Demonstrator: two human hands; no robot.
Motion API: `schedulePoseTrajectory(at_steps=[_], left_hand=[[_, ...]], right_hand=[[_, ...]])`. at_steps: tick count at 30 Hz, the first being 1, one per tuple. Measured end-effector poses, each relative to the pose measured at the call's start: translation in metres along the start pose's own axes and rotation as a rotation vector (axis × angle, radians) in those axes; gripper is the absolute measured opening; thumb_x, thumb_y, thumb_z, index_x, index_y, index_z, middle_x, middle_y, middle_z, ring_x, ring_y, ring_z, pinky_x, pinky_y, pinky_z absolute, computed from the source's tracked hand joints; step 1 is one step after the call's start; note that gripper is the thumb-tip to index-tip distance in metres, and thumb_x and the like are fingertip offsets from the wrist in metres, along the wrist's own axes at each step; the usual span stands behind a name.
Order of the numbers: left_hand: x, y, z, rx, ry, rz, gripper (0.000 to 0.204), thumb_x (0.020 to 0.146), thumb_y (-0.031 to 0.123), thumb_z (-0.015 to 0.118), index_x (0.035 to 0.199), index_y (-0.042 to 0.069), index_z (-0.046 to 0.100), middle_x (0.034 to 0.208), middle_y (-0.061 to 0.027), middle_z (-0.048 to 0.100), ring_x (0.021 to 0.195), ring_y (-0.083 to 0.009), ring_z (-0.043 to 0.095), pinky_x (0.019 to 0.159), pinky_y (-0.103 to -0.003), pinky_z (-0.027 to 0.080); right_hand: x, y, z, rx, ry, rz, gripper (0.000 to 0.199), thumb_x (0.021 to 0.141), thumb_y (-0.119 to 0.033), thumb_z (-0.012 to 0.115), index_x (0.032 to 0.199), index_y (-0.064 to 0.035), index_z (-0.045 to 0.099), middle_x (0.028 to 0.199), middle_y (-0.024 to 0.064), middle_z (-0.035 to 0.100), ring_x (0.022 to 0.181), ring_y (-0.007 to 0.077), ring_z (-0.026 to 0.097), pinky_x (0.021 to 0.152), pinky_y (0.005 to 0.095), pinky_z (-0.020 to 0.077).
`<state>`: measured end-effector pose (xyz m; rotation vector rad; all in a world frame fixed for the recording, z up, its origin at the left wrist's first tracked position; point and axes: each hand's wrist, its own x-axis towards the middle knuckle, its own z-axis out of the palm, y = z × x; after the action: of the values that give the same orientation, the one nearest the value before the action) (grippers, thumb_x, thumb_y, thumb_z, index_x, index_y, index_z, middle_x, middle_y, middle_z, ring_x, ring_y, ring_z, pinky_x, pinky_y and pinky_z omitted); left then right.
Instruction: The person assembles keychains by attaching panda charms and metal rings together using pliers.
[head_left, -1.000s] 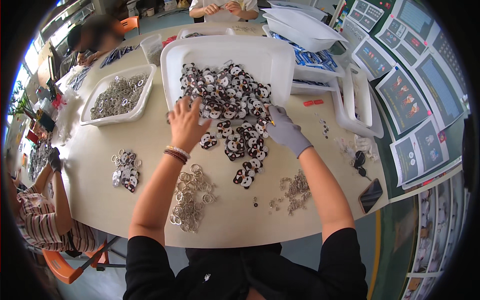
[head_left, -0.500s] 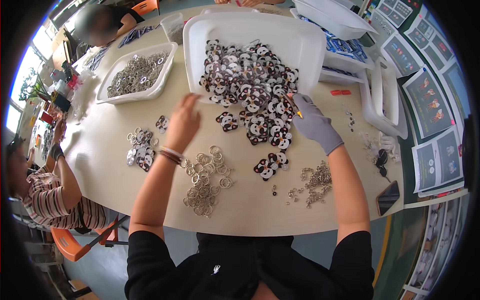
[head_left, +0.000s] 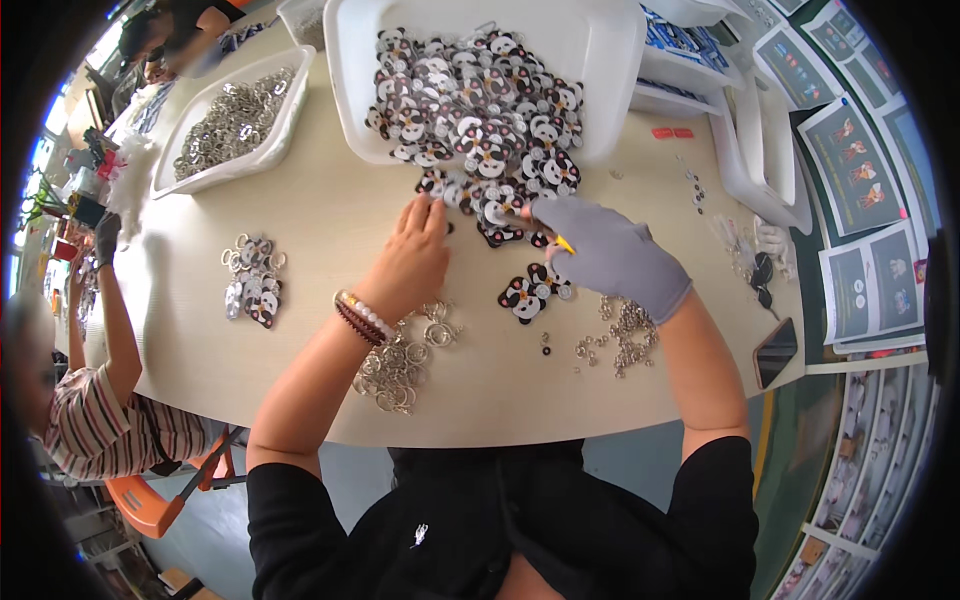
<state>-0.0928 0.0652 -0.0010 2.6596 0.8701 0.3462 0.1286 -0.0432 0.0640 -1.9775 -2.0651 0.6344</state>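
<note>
My bare left hand [head_left: 412, 258], wearing beaded bracelets, reaches the near edge of a heap of flat panda charms [head_left: 470, 110]. Its fingers are bent together over the tabletop. A dark edge shows beside the fingertips, but whatever lies under them is hidden. My right hand [head_left: 612, 250], in a grey glove, is closed around a slim tool with a yellow part [head_left: 565, 243], pliers by the look. The tool's front points left among the nearest charms. Several panda charms [head_left: 535, 290] lie just below it. Metal split rings [head_left: 392, 370] are piled under my left wrist.
The charms spill from a large white tub [head_left: 350, 120]. A white tray of metal rings [head_left: 165, 175] stands left, near a small group of charms with rings [head_left: 254, 280]. Small metal fittings [head_left: 630, 340] lie by my right forearm, a phone [head_left: 776, 352] beyond. A person sits at the left.
My left hand has moved right, over the spot where a single panda charm lay. The right hand has come nearer and leftward with its tool. The whole view has shifted slightly.
</note>
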Motion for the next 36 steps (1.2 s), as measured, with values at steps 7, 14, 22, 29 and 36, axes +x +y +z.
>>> schedulePoseTrajectory(at_steps=[7, 14, 22, 29, 36], left_hand=[[0.001, 0.039, 0.012, -0.084, -0.085, 0.215, 0.046, 0.082, 0.003, 0.053, 0.123, -0.013, 0.039, 0.128, -0.0295, 0.039, 0.124, -0.04, 0.037, 0.101, -0.042, 0.038], [0.011, 0.053, 0.004, 0.056, 0.121, 0.163, 0.046, 0.084, 0.022, 0.063, 0.126, 0.009, 0.05, 0.132, -0.0183, 0.044, 0.121, -0.0363, 0.043, 0.1, -0.042, 0.038], [0.032, 0.035, 0.045, 0.11, 0.101, 0.287, 0.056, 0.091, 0.049, 0.047, 0.138, 0.02, 0.039, 0.139, -0.0168, 0.039, 0.13, -0.039, 0.031, 0.106, -0.054, 0.024], [0.009, 0.047, 0.018, -0.031, -0.087, 0.371, 0.049, 0.091, 0.034, 0.054, 0.135, 0.016, 0.043, 0.139, -0.0147, 0.041, 0.13, -0.0357, 0.034, 0.107, -0.048, 0.027], [-0.004, 0.05, -0.007, -0.156, -0.038, 0.246, 0.043, 0.081, 0.023, 0.067, 0.12, 0.01, 0.052, 0.117, -0.0125, 0.052, 0.11, -0.0323, 0.05, 0.093, -0.04, 0.04]], right_hand=[[-0.043, 0.0, 0.015, -0.047, -0.084, -0.011, 0.034, 0.076, -0.016, 0.065, 0.107, -0.0045, 0.054, 0.098, 0.014, 0.059, 0.092, 0.0323, 0.057, 0.081, 0.0406, 0.045], [-0.065, 0.003, 0.014, 0.0, 0.107, 0.113, 0.023, 0.08, -0.011, 0.059, 0.1, -0.0039, 0.052, 0.092, 0.0144, 0.057, 0.088, 0.0337, 0.058, 0.076, 0.0437, 0.0471], [-0.08, -0.025, 0.046, -0.15, 0.063, -0.108, 0.018, 0.078, -0.009, 0.058, 0.095, -0.0062, 0.055, 0.086, 0.0074, 0.059, 0.081, 0.0251, 0.062, 0.069, 0.0369, 0.0511], [-0.078, -0.029, 0.059, -0.28, -0.016, -0.064, 0.022, 0.074, -0.009, 0.064, 0.094, -0.0064, 0.055, 0.084, 0.0086, 0.056, 0.083, 0.0264, 0.058, 0.072, 0.0376, 0.0479], [-0.084, -0.028, 0.064, -0.385, 0.018, -0.117, 0.021, 0.072, -0.014, 0.064, 0.092, -0.0091, 0.06, 0.08, 0.0044, 0.057, 0.081, 0.0214, 0.059, 0.069, 0.0334, 0.0477]])
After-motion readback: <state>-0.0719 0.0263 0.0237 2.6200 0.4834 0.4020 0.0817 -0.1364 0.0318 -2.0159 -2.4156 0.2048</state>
